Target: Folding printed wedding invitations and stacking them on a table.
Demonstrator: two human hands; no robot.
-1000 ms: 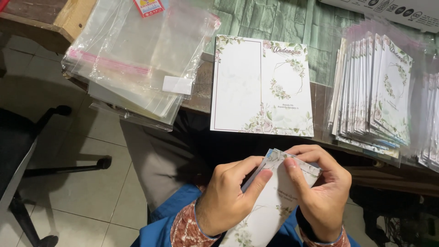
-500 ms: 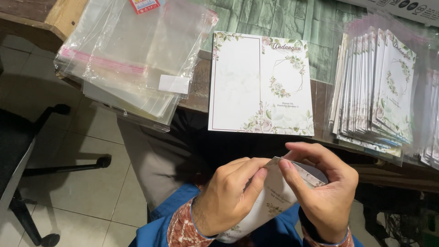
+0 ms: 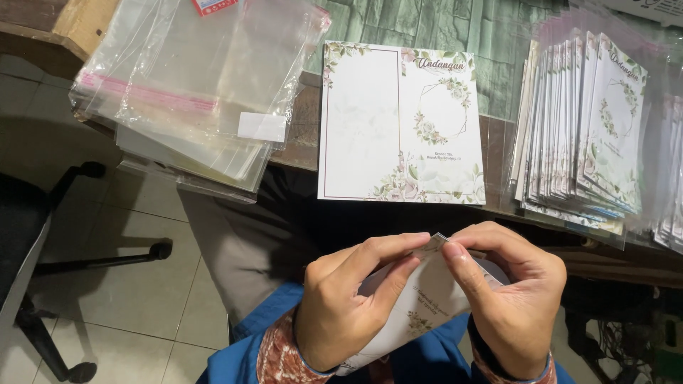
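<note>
Green brick-patterned covering lines the table, its wooden edge overhanging a tiled floor where an office chair stands at nine o'clock. Low at six o'clock, the left hand and right hand meet, fingertips pinched on the top edge of a folded floral card held over the lap. Half a second ago the right fingers reached across the card; now they have drawn in, so the fold looks pressed tighter. An open floral card lies flat at twelve o'clock, clear plastic sleeves at ten, sleeved cards stacked at two.
</note>
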